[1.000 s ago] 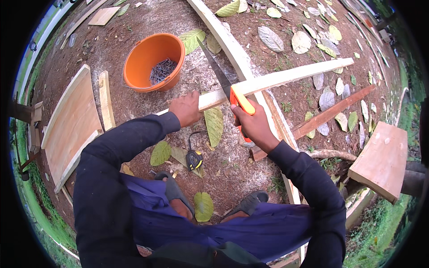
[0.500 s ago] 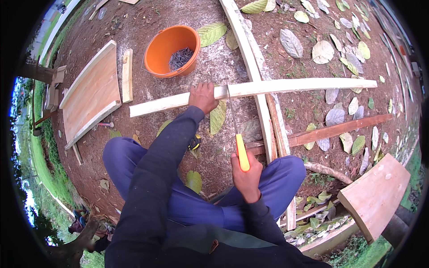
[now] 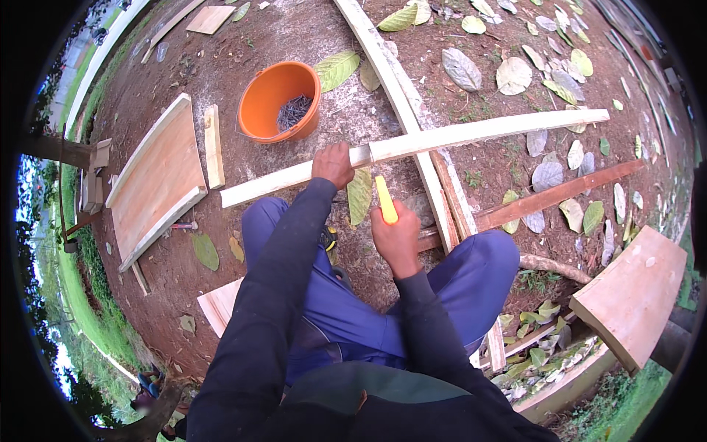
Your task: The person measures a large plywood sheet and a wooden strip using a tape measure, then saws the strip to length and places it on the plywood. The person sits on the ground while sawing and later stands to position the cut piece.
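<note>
A long pale wooden batten (image 3: 486, 131) lies crosswise in front of me, resting on another long plank (image 3: 387, 74) that runs away from me. My left hand (image 3: 333, 163) is closed over the batten left of that crossing and presses it down. In my right hand (image 3: 397, 237) is a handsaw (image 3: 385, 200) with a yellow and orange handle, gripped in a fist. The saw's thin blade meets the batten just right of my left hand. Only a little of the blade shows above the handle.
An orange bucket (image 3: 254, 103) with nails stands beyond my left hand. Left lies a plywood panel with edge strips (image 3: 158, 180) beside a short wood piece (image 3: 213, 147). A reddish board (image 3: 560, 193) and dry leaves lie right; a plywood piece (image 3: 633, 295) sits lower right.
My right hand and the saw handle have moved up toward the batten, so less blade shows below it. My left hand stays on the batten. The whole view has shifted slightly.
</note>
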The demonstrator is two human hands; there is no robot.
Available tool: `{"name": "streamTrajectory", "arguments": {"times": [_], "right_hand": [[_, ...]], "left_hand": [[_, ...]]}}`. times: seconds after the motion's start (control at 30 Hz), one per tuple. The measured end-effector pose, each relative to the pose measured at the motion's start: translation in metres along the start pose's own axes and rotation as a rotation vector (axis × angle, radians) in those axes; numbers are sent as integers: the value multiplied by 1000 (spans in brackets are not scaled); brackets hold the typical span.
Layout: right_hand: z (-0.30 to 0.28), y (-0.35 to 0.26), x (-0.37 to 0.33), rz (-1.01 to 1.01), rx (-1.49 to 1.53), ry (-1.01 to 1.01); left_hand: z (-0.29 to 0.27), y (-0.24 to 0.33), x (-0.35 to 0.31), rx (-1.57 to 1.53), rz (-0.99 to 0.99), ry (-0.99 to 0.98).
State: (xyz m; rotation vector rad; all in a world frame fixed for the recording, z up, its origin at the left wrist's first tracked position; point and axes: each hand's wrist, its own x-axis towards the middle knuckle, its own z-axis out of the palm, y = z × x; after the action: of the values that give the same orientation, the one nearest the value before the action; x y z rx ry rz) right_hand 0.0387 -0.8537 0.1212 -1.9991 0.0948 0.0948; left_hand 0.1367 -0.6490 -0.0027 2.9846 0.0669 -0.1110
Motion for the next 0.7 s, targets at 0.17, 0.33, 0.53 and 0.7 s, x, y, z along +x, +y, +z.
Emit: {"name": "streamTrajectory", "arguments": {"times": [0.17,0.33,0.53,0.7], "right_hand": [[-90,-1,-108,150,56,-56],[-36,5,-20,55,2,-18],[36,15,61,-55,-12,79],[-68,15,-86,99,71,-70]], "left_hand": [[-9,6,-4,25,41,15],[-5,1,-5,13,16,10],[4,4,-8,1,13,10],[-7,4,-3,9,-26,-62]]}}
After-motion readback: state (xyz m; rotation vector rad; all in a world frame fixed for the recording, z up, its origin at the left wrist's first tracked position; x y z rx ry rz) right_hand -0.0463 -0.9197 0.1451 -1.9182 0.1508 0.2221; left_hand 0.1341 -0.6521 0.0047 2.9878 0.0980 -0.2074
